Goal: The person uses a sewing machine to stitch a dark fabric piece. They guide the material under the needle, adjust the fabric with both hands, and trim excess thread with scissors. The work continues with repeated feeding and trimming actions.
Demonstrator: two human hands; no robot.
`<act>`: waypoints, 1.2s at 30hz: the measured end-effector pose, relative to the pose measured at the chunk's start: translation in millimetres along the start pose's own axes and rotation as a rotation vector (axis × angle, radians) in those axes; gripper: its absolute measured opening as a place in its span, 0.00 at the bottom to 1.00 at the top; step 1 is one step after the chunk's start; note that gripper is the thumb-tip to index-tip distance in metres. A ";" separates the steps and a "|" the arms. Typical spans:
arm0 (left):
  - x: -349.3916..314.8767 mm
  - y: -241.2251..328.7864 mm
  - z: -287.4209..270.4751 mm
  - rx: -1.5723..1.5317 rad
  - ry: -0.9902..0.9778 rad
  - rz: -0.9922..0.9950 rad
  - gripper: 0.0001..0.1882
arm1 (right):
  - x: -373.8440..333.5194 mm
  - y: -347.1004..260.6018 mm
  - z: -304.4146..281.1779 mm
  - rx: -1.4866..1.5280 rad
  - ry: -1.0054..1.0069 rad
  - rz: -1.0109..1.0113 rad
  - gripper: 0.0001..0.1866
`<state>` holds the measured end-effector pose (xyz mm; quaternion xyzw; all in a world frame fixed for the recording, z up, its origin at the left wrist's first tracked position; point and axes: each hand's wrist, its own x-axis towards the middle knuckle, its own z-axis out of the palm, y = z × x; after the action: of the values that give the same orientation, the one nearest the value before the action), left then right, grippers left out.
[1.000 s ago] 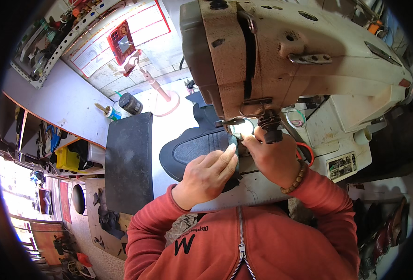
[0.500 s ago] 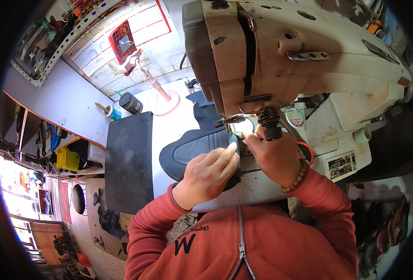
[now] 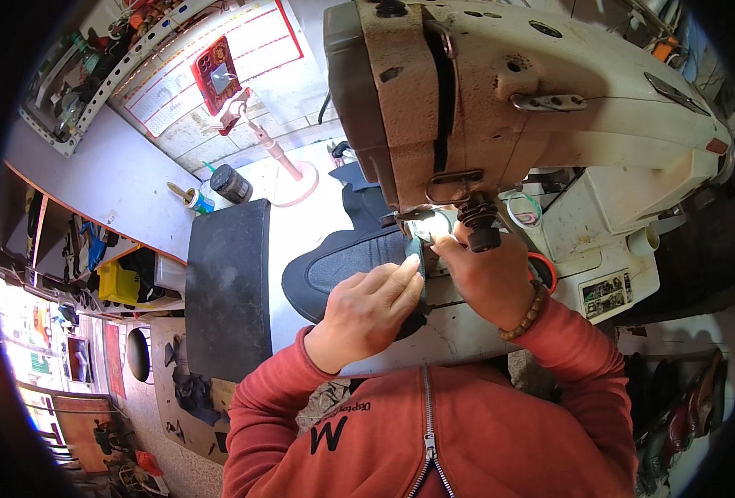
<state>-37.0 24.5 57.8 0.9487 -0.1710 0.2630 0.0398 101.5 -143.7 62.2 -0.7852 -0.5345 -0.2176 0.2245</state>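
A dark padded leather piece [image 3: 347, 270], shaped like a shoe upper with stitched lines, lies flat under the head of a sewing machine [image 3: 459, 108]. My left hand [image 3: 372, 307] is closed on its right end, fingers together and pressed onto it. By those fingertips runs a narrow teal edge [image 3: 415, 247]. My right hand [image 3: 488, 270], with a beaded bracelet at the wrist, is beside the brightly lit needle area. Its thumb and forefinger are pinched together; what they hold is hidden. The machine head covers part of the needle area and the right fingers.
A black mat [image 3: 228, 286] lies left of the leather piece. Behind it stand a dark jar [image 3: 231, 183], a small glue pot [image 3: 197, 201] and a pink phone stand [image 3: 280, 162]. Red scissor-like handles [image 3: 543, 270] sit right of my right hand. More dark pieces [image 3: 366, 203] lie behind.
Both hands and the leather piece stay almost in place. Slightly more of the teal edge shows beside my left fingertips. The whole view has shifted a little.
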 end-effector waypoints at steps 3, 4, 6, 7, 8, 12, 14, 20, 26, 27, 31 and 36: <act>0.3 -1.5 0.1 -0.003 0.005 0.005 0.20 | -1.5 0.7 0.8 0.009 0.008 0.000 0.03; 0.1 -1.7 0.0 -0.001 0.006 0.005 0.20 | -1.9 0.9 1.4 0.011 0.006 0.000 0.03; 0.4 -2.1 0.5 -0.001 0.008 0.005 0.21 | -2.6 1.8 2.6 0.021 0.005 -0.003 0.03; 0.2 -2.0 0.6 -0.004 0.009 0.004 0.21 | -2.9 2.0 3.1 0.031 0.003 -0.004 0.03; -0.1 -1.9 0.5 -0.008 0.006 -0.005 0.21 | -3.0 2.0 3.5 0.033 0.009 -0.006 0.03; 0.1 -1.1 1.2 -0.008 0.022 0.001 0.20 | -2.5 2.6 4.3 0.043 0.022 -0.001 0.03; 0.9 -0.9 0.7 0.004 0.017 0.006 0.20 | -2.4 3.7 3.9 0.085 0.032 -0.011 0.07; 5.5 1.0 0.2 0.006 0.030 -0.025 0.19 | -4.5 5.3 6.0 0.072 0.066 0.005 0.09; 3.6 1.9 -2.1 -0.003 -0.003 -0.037 0.21 | -5.8 6.8 5.4 0.081 0.050 0.018 0.09; 3.5 1.6 -2.1 -0.008 -0.001 -0.036 0.21 | -5.3 6.8 4.8 0.086 0.048 0.010 0.09; 4.1 1.5 -1.0 -0.015 0.003 -0.029 0.21 | -4.0 6.2 1.8 0.087 0.028 -0.012 0.10; 4.8 2.0 -1.0 -0.011 0.008 -0.036 0.20 | -4.2 5.1 2.0 0.066 0.033 -0.017 0.10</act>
<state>-34.3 21.4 61.1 0.9503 -0.1550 0.2651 0.0504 105.1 -147.2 57.6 -0.7691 -0.5443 -0.2148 0.2571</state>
